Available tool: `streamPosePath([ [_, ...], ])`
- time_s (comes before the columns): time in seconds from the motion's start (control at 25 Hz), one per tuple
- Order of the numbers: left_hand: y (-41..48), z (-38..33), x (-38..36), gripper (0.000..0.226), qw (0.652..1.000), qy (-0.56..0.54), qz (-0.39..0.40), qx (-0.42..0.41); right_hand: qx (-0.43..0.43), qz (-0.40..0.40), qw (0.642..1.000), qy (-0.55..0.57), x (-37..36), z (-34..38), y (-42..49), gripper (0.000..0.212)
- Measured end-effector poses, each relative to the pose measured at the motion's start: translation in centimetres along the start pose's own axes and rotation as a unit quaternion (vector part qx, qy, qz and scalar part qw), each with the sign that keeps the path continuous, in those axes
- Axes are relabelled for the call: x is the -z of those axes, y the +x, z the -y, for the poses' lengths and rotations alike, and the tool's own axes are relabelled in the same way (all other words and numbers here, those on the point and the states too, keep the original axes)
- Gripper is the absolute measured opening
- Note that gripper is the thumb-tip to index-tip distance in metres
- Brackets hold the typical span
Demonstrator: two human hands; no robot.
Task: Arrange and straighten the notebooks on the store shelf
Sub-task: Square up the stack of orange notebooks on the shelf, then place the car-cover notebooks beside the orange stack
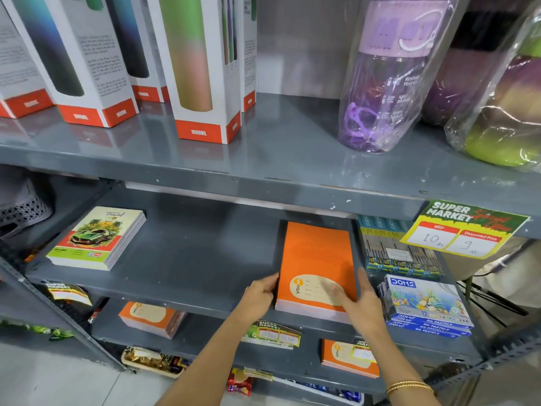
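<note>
A stack of orange notebooks (317,265) lies flat on the middle shelf (205,253), right of centre, its near end at the front lip. Both hands clasp it – the left hand (260,291) pinches the near left edge, the right hand (360,303) has its thumb across the cover and fingers along the right side. Car-cover notebooks (96,238) sit far left; oil pastel boxes (427,303) just right.

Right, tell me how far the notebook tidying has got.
Done: the car-cover stack looks squared on the middle shelf. In hand: left hand and right hand grip the orange stack at its front corners. Left: on the shelf below, the fanned orange pile and the tagged orange pile.
</note>
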State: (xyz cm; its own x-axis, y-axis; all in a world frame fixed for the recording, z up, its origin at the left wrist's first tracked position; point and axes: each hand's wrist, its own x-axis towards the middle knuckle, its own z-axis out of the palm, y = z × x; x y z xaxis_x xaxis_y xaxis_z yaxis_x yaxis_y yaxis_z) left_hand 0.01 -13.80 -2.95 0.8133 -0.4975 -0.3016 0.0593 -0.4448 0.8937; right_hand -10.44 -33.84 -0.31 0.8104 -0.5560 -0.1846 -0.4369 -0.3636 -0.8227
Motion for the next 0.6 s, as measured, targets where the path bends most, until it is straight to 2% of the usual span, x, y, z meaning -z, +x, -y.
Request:
streamPosePath([
  [0.12,0.9,-0.3,1.2,0.055,1.000,-0.005,-0.017,0.011,0.045,-0.019,0.999,-0.018,-1.8,2.5,0.5,0.070],
  [0.28,0.9,0.0,4.3,0.055,1.000,0.006,-0.030,0.006,0.068,0.016,0.997,-0.021,-5.9,5.8,0.5,0.061],
  [0.36,0.5,0.3,7.2,0.053,0.997,-0.009,-0.071,0.007,0.097,0.037,0.994,-0.026,-8.9,8.0,0.1,0.058],
  [0.48,-0.8,1.7,13.0,0.049,0.989,0.007,-0.144,0.015,0.119,0.097,0.988,-0.012,-14.0,11.2,-0.2,0.055],
  [0.6,-3.0,3.7,19.8,0.051,0.979,0.028,-0.200,0.041,0.103,0.178,0.979,0.013,-20.0,14.5,-0.8,0.058],
])
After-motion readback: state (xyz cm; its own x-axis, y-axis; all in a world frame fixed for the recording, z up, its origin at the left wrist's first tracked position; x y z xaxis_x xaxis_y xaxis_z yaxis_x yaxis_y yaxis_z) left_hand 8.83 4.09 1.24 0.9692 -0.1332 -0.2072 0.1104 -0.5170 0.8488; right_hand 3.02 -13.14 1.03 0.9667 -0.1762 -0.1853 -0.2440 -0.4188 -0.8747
